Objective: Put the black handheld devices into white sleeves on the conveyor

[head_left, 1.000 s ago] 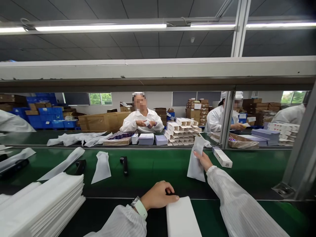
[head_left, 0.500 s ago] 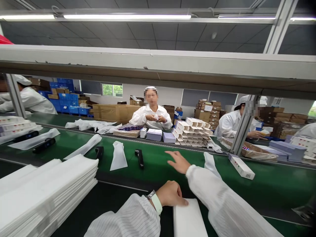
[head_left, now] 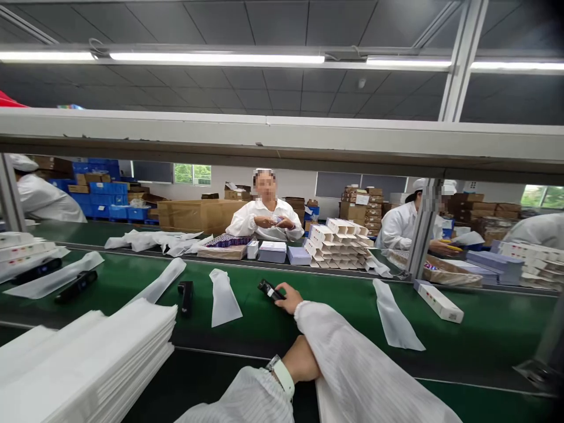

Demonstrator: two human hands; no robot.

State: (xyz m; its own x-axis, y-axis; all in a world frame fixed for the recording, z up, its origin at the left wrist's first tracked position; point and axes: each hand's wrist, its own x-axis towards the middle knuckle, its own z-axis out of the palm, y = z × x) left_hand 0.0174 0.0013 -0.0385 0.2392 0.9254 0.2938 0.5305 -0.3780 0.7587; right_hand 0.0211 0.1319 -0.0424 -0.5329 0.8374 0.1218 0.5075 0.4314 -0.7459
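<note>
Stretched over the green belt [head_left: 259, 335], my right hand [head_left: 289, 298] is closed on the near end of a black handheld device [head_left: 269, 290]. My left hand [head_left: 304, 359], with a watch on a pale strap at its wrist, is lower down, near the edge of a white flat pack [head_left: 321, 405]. My right sleeve covers its fingers and most of that pack. Left of the held device lie a translucent white sleeve [head_left: 224, 298] and another black device [head_left: 185, 298]. A further white sleeve [head_left: 396, 317] lies to the right.
A tall stack of white sheets [head_left: 88, 364] fills the near left. A white box [head_left: 439, 302] sits on the belt at right. Opposite, a co-worker [head_left: 264, 214] handles something small beside piled open cartons [head_left: 339, 244]. An overhead shelf [head_left: 264, 132] spans the view.
My right hand has moved left and closed on the black device, which is now tilted. My right sleeve now covers my left fingers. The view has shifted, and the sleeves appear farther right.
</note>
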